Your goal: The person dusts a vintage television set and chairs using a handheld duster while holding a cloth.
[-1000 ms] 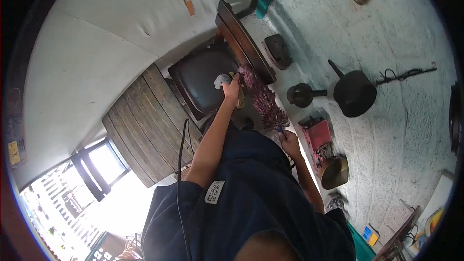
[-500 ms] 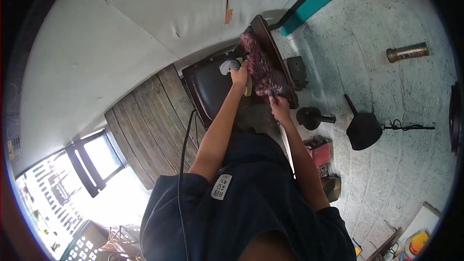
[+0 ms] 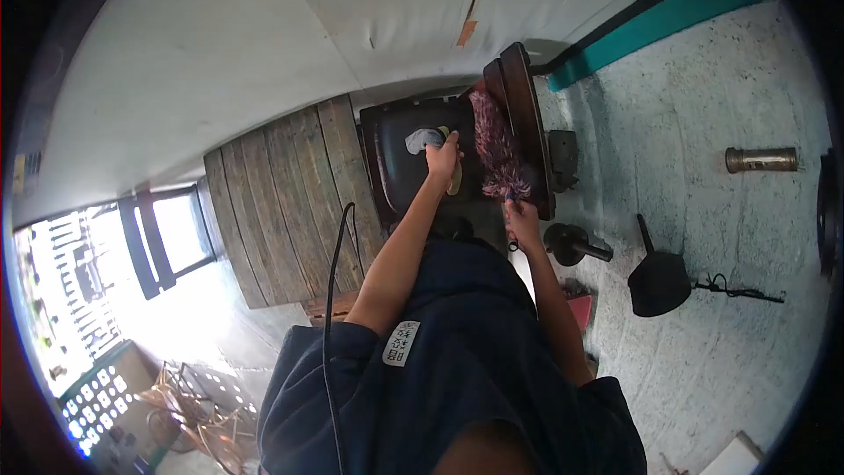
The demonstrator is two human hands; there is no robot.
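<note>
My right hand (image 3: 524, 223) is closed round the handle of a fluffy pink-purple duster (image 3: 498, 148). The duster's head lies along the back of the dark padded seat (image 3: 397, 163), beside the brown wooden backrest (image 3: 526, 114). Over the seat, my left hand (image 3: 443, 158) is closed on a cloth (image 3: 422, 140), grey on the side that shows. A yellowish strip shows beneath this hand; whether it belongs to the cloth I cannot tell.
A grey plank surface (image 3: 280, 202) adjoins the seat on the left. On the rough wall at right hang a black pan (image 3: 659, 283) and a brass-coloured cylinder (image 3: 761, 159). A black cable (image 3: 331, 299) runs down past my left arm.
The view has shifted, so the surroundings appear further right. My left hand with the cloth has moved away from the backrest, over the seat. The duster stays beside the backrest.
</note>
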